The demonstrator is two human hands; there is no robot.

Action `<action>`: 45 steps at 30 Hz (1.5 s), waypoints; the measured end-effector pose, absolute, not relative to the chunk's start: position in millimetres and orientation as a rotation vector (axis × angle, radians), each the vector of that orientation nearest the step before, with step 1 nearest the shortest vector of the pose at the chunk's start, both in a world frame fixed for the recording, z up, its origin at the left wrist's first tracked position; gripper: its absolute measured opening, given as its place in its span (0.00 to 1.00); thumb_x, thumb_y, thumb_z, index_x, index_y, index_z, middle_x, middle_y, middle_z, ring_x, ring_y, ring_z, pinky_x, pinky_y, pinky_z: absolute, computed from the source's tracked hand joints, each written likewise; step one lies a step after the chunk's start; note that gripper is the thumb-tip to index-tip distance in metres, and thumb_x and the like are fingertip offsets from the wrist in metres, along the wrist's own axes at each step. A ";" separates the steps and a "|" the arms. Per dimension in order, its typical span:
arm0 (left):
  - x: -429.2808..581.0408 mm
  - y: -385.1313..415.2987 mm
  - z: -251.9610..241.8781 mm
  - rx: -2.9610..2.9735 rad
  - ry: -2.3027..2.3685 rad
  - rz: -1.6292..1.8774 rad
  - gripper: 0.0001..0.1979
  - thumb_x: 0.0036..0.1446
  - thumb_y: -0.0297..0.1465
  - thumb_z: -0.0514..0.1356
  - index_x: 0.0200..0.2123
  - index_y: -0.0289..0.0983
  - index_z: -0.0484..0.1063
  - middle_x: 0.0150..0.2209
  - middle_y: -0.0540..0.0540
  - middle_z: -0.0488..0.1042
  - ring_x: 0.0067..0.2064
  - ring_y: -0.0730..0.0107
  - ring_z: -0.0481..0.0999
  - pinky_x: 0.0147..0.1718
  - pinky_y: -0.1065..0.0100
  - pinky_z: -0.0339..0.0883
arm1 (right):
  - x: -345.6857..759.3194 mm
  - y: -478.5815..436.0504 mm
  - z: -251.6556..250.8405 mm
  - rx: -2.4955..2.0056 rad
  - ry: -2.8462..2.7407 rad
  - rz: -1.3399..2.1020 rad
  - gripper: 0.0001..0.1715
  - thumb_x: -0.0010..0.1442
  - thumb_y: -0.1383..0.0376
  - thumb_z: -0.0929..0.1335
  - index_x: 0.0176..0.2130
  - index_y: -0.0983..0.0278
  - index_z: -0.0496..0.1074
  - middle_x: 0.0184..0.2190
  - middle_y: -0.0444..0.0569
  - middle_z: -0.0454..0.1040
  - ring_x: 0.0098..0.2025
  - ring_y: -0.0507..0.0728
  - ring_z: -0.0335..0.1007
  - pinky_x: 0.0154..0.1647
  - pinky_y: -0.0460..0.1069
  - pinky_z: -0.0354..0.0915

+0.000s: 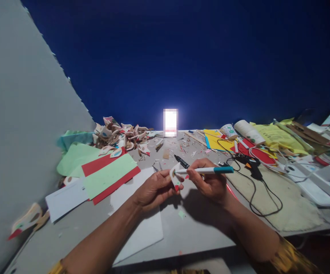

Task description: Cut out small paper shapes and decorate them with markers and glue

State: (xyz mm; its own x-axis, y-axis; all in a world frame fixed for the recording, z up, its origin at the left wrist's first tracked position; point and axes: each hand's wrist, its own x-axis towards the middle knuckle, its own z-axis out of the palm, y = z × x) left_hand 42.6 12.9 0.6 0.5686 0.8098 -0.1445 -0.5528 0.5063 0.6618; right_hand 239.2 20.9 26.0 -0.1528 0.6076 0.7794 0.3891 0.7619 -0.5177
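Note:
My left hand (157, 189) is closed on a small white paper bird cutout (176, 179) with a red tip, held above the table. My right hand (209, 180) grips a white felt-tip pen (201, 171) with a teal end pointing right. The pen's tip meets the upper part of the cutout or sits just over it; I cannot tell which. Behind my hands a black marker (181, 161) lies on the table, its near end by my right fingers. A pair of scissors (157, 167) shows partly beyond my left hand.
Many similar bird cutouts (119, 137) are heaped at the back left. Green and red sheets (110, 177) and white paper (144, 232) lie on the left. A black glue gun (250, 164) with a looping cord rests on a beige cloth (290, 201) at right. A bright, blurred-out screen (171, 122) stands behind.

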 end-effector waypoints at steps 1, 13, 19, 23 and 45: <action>42.9 12.6 1.1 0.606 0.477 0.856 0.12 0.59 0.26 0.68 0.46 0.27 0.77 0.36 0.39 0.80 0.34 0.70 0.81 0.38 0.72 0.76 | 239.3 21.2 26.0 -0.766 -1.779 0.229 0.06 0.64 0.66 0.70 0.33 0.61 0.74 0.25 0.45 0.76 0.23 0.52 0.72 0.24 0.46 0.68; 44.3 12.8 3.6 0.630 0.436 0.862 0.17 0.55 0.27 0.71 0.47 0.27 0.78 0.36 0.39 0.80 0.36 0.68 0.81 0.41 0.70 0.76 | 237.6 20.8 26.4 -0.833 -1.734 0.313 0.08 0.65 0.64 0.69 0.33 0.62 0.72 0.22 0.43 0.74 0.19 0.50 0.67 0.19 0.45 0.62; 43.9 13.7 2.8 0.620 0.485 0.886 0.14 0.57 0.25 0.69 0.47 0.28 0.78 0.37 0.39 0.80 0.36 0.69 0.81 0.42 0.71 0.76 | 239.7 24.1 24.3 -0.844 -1.702 0.402 0.09 0.64 0.63 0.70 0.32 0.61 0.72 0.22 0.43 0.73 0.21 0.51 0.68 0.20 0.45 0.62; 41.0 20.2 -1.1 0.558 0.614 0.992 0.10 0.61 0.25 0.66 0.45 0.28 0.77 0.36 0.39 0.80 0.36 0.68 0.81 0.41 0.70 0.77 | 247.7 36.5 23.3 -0.884 -1.397 0.644 0.11 0.63 0.57 0.71 0.35 0.62 0.71 0.21 0.41 0.71 0.22 0.51 0.67 0.24 0.46 0.65; 19.4 34.9 -1.3 1.517 1.702 1.226 0.17 0.53 0.28 0.66 0.48 0.39 0.78 0.43 0.40 0.79 0.40 0.56 0.78 0.40 0.62 0.71 | 244.0 89.0 -12.8 -0.946 -0.972 1.315 0.19 0.47 0.56 0.77 0.35 0.65 0.75 0.23 0.41 0.71 0.20 0.46 0.52 0.17 0.42 0.49</action>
State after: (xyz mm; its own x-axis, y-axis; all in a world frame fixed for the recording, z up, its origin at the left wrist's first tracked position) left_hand 19.4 34.9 -1.3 -0.2152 0.9620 0.1683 0.4646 -0.0507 0.8840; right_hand 244.0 89.0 -12.8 0.0166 0.9994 0.0310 -0.3229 0.0347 -0.9458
